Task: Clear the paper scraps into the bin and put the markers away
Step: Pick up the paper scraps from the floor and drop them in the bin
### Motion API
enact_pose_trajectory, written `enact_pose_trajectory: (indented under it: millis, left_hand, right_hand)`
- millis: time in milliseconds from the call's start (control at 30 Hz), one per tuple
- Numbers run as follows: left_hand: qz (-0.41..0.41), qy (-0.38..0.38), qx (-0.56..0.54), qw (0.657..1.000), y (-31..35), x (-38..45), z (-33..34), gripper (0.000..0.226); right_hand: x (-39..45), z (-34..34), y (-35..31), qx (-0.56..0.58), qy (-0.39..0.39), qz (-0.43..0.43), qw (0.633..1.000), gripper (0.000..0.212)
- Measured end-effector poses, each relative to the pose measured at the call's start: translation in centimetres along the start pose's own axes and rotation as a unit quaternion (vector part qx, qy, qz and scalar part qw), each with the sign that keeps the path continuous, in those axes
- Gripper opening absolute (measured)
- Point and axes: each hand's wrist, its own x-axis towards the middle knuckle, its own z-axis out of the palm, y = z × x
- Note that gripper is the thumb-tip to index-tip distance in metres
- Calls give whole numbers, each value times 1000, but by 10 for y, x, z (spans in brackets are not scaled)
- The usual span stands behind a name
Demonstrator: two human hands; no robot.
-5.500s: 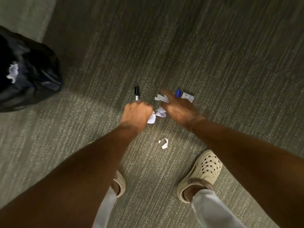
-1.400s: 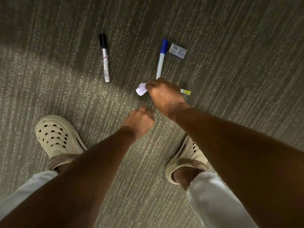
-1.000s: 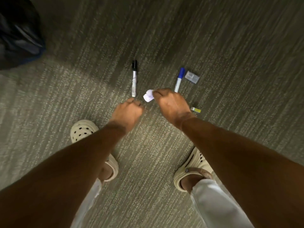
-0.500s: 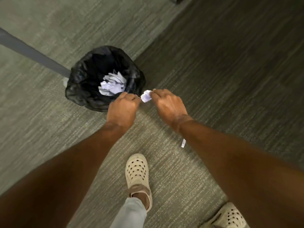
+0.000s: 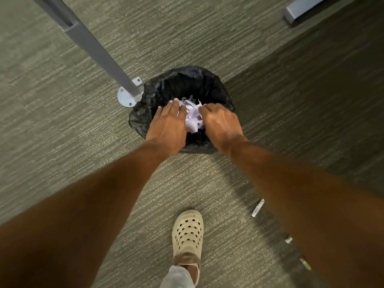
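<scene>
Scraps (image 5: 192, 118) sit piled in the bin (image 5: 178, 84). Left hand (image 5: 169, 125) hovers flat, fingers straight; right hand (image 5: 220, 121) looks loosely curled — whether it holds paper, I cannot tell. Release low over the liner — markers (image 5: 257, 207) wait on the carpet.

This looks like an office or some similar workplace room, though the downward view shows only the floor. The floor is a low-pile commercial carpet (image 5: 62, 104) in grey-green with a fine striped weave, laid in tiles or bands, with a darker band (image 5: 311, 90) running along the right side. A slanted grey metal leg (image 5: 93, 46), of the kind that carries a desk or partition, ends in a round foot plate (image 5: 126, 98) fixed with screws. Just beside that plate stands a small waste bin (image 5: 166, 86) lined with a black plastic bag. At the top right corner, another grey metal furniture base (image 5: 305, 9) shows.
</scene>
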Motion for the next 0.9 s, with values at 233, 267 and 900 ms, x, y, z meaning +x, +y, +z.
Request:
enact_pose_trajectory:
  millis: [233, 267, 900]
  left_hand:
    - [-5, -17, 55, 998, -8, -4, 11, 97]
    - [-6, -16, 55, 998, -7, -5, 11, 99]
    - [205, -59, 84, 973, 180, -100, 78, 89]
  right_hand:
    - [10, 20, -11, 42, -31, 26, 998, 38]
    - [11, 24, -14, 30, -53, 28, 998, 47]
    - [-258, 87, 72, 28, -109, 193, 975, 88]
